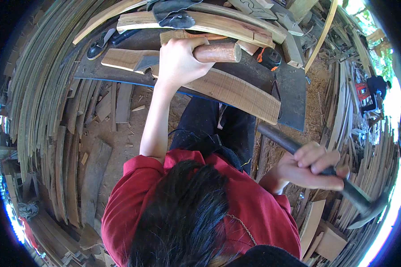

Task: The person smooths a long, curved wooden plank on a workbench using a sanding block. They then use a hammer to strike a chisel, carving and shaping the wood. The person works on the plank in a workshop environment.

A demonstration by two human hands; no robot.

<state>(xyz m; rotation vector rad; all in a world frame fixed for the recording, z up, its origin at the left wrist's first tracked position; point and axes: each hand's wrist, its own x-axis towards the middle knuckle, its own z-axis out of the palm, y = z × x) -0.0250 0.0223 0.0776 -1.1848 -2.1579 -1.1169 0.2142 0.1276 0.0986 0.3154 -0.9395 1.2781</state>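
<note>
My left hand (179, 62) is closed around a round wooden tool handle (218, 52). It holds the handle over a long, light wooden board (229, 91) that lies across a dark workbench top (294, 89); the tool's tip is hidden under my hand. My right hand (311, 171) is low at the right, away from the bench. It grips the dark handle of a hammer (356, 196), whose head points to the lower right. My red sleeves and dark hair fill the bottom of the view.
Bent wooden strips (44, 98) are stacked along the left. More boards (218, 24), a dark cloth (173, 13) and an orange-black tool (269, 57) lie at the bench's back. Offcuts (329, 240) and sawdust cover the ground. Another person (378, 84) is far right.
</note>
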